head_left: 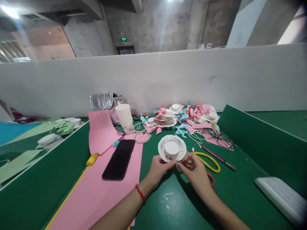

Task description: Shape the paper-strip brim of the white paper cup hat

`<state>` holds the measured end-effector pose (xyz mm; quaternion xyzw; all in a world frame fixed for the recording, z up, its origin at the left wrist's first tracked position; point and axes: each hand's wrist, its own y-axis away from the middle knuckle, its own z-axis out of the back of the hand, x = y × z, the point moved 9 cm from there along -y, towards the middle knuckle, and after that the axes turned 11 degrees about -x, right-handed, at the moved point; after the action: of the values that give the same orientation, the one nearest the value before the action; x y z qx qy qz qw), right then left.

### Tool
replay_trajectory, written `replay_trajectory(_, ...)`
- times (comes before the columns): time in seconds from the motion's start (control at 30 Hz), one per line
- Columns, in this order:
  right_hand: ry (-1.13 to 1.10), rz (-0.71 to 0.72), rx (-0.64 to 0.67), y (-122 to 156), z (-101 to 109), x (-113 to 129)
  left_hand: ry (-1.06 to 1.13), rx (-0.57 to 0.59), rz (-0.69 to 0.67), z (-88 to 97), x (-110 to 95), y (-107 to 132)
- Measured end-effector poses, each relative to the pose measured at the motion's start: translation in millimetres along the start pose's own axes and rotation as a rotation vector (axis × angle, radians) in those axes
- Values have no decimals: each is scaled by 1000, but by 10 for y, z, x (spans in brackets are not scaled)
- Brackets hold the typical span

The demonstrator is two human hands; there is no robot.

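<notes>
A white paper cup (172,148), its wall cut into strips and splayed out into a round fringe, is held bottom up above the green table. My left hand (159,167) pinches its near edge between thumb and fingers. At the same edge, my right hand (193,166) is closed, its thumb and finger on a thin white strip (177,167) at the rim. The curled fingers hide part of that grip. Just right of my right hand lie scissors with yellow and red handles (211,162), partly covered by it.
Pink paper (96,198) lies on the left, bearing a black phone (119,159) and a yellow tube (92,159). Stacked cups (124,117) and tape rings (142,137) stand behind. Cut cups with pink and blue paper (168,118) pile up at the back. Green dividers (263,137) flank the table.
</notes>
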<state>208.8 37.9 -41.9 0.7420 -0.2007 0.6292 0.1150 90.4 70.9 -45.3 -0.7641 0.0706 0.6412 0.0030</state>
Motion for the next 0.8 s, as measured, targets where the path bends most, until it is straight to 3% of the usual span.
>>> replay_trajectory(0.23,202,144,80,45,-62,40,38,-57,30,29,27,-15)
replay_trajectory(0.43,722,669,255,229,-240,335,158,-114,53,94,98,-64)
replay_trajectory(0.53,907,841,275,287,-284,386,203,-110,71,89,117,-73)
replay_trajectory(0.8,958,935,219,327,-281,471,189,-128,67,113,135,-83)
